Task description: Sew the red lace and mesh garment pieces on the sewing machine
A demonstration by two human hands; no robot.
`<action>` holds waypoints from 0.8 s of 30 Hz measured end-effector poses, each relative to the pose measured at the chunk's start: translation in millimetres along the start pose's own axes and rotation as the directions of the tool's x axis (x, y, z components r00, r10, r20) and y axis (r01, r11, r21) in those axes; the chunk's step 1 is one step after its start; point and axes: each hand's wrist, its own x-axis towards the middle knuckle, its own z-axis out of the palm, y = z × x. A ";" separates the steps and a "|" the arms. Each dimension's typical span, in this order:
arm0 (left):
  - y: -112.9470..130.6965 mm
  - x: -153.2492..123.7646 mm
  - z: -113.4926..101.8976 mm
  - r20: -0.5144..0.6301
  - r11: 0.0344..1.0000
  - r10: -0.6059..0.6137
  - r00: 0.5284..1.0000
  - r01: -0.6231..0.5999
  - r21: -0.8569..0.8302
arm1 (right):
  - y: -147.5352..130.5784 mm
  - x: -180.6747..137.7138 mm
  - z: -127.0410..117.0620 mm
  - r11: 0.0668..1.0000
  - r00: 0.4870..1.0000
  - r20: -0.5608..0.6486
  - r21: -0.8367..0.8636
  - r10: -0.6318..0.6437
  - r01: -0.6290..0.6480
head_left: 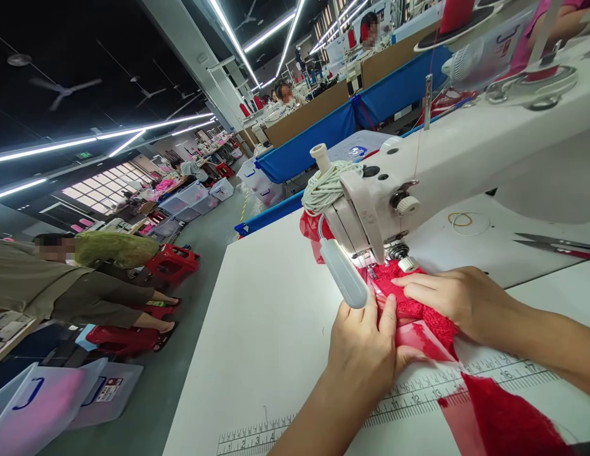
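A white sewing machine stands on a white table. Red lace fabric lies under its needle area and trails toward me, with more red cloth at the near edge. My left hand rests on the fabric just in front of the presser foot, fingers pressed down on it. My right hand lies flat on the lace to the right of the needle, fingers stretched toward the foot. A white lamp tube hangs just above my left fingers.
A printed ruler runs along the table's near edge. Scissors and a rubber band lie behind my right arm. A seated person is at the left by red stools and plastic bins. Other workers sit far back.
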 end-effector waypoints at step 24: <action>-11.2 4.0 -11.0 0.068 0.999 -0.026 0.997 0.027 -0.017 | -2.5 3.6 -10.3 1.000 0.997 0.077 -0.006 -0.003 0.004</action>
